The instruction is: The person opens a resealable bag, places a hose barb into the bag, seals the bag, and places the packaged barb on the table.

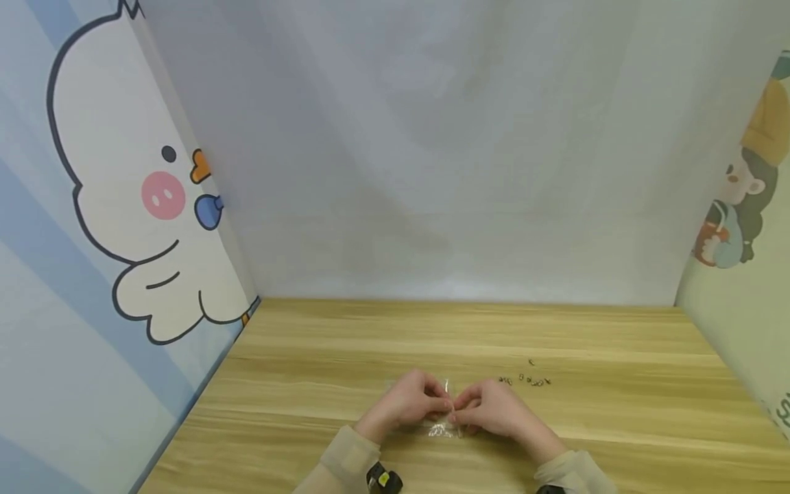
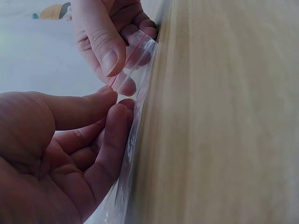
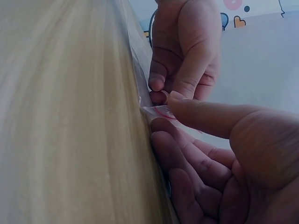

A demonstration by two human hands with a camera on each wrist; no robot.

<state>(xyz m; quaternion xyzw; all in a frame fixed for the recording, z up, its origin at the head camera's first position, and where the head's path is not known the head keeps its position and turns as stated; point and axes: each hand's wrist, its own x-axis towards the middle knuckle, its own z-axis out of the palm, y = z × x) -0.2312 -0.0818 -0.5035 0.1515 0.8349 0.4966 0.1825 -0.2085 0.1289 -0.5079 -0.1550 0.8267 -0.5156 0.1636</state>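
A clear plastic zip bag with a red line along its seal lies low over the tabletop, between both hands. My left hand pinches the bag's sealed edge between thumb and fingertips. From the other side, my right hand pinches the same edge, its thumb close to the left fingertips. The hands nearly touch at the seal. Most of the bag hides under the fingers, and whether the seal is parted cannot be told.
Several tiny brass-coloured metal pieces lie scattered on the wood-grain table, beyond and right of the right hand; their kind is too small to tell. A pale backdrop rises behind the table, with cartoon-printed panels at the sides.
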